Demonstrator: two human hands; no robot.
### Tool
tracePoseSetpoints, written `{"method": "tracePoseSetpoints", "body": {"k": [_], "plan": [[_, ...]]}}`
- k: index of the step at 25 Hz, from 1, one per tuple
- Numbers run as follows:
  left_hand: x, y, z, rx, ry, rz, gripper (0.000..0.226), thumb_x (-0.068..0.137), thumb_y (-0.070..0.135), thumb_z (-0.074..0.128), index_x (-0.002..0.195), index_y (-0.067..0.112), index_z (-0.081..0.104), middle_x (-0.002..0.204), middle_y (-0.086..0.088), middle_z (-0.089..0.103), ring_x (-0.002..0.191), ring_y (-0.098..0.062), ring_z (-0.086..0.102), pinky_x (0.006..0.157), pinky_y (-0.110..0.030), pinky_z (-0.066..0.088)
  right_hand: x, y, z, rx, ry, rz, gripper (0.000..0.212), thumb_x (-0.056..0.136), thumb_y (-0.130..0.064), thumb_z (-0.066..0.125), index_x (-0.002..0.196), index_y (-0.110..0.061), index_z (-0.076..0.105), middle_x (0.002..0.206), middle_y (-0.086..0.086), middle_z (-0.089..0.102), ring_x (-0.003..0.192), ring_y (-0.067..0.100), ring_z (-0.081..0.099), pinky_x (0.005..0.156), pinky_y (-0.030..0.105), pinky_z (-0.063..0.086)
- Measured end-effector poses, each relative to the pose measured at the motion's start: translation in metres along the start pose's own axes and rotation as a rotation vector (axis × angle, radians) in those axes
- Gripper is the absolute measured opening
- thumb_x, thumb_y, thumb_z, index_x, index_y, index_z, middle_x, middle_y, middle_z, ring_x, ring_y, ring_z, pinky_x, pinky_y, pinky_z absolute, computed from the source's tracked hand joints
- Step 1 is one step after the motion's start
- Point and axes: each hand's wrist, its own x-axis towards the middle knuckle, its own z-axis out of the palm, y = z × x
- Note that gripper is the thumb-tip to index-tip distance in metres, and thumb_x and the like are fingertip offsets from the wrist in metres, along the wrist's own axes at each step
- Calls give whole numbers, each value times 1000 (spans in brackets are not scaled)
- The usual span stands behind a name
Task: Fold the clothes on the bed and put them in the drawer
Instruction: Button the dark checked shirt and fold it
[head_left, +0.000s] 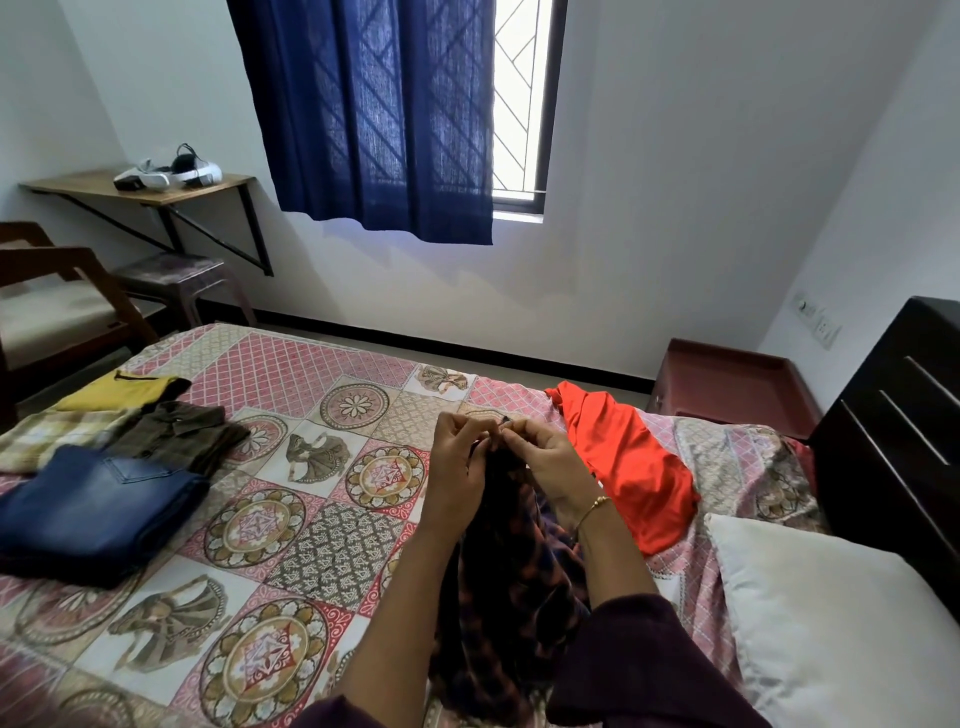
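A dark checked shirt (511, 582) hangs between my forearms over the patterned bed (311, 374). My left hand (460, 462) and my right hand (545, 457) both pinch its top edge, close together, above the bed's middle. An orange garment (623, 462) lies unfolded to the right of my hands. On the bed's left lie folded blue jeans (93, 509), a folded brown shirt (182, 434), a pale checked piece (57, 434) and a yellow piece (124, 389).
A white pillow (841, 613) lies at the right front. A dark headboard (904, 415) and a reddish bedside unit (727, 384) stand on the right. A chair (57, 306), a stool (176, 280) and a wall shelf (135, 189) are at the left.
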Motion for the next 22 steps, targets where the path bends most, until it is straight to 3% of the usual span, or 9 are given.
{"method": "tracePoseSetpoints", "body": {"k": [5,10,14,17,19,22], "plan": [[-2,10,3,9,-29,100,29,85,-5,41,100,-4,66,90,11,40,86,-2,48,78,-2,39,0,-13,-10,18,-127,107,18,96,-5,45,81,-11,54,77,3,56,66,7,55,58,16,50],[-3,-3,10,176,11,71,32,84,4,40,100,3,68,94,-2,50,89,-17,45,76,-12,37,-4,-8,-2,167,-44,118,21,97,-6,44,79,-9,54,72,3,58,60,7,55,53,13,46],[-4,3,20,290,133,71,26,87,11,42,96,9,66,90,-5,59,86,-18,42,65,-12,28,-6,-13,-1,419,3,152,19,96,-5,44,80,-7,55,66,2,64,60,9,61,55,17,51],[-8,8,26,175,142,-158,14,92,19,55,101,9,57,85,-1,60,77,-18,51,61,-24,35,-5,-17,-2,523,67,145,18,96,-5,44,83,-5,57,66,4,65,65,14,61,58,20,53],[-9,4,25,103,42,-192,10,92,14,56,98,7,61,79,-2,63,70,-17,57,60,-27,41,-3,-20,-6,573,110,125,17,96,-6,44,85,-5,57,67,3,65,65,13,61,60,21,53],[-5,5,25,-98,-42,-256,9,91,6,57,95,7,65,84,-5,68,73,-16,61,66,-25,48,1,-18,-8,631,199,65,17,97,-5,43,84,-7,54,67,3,64,60,11,63,56,21,54]]}}
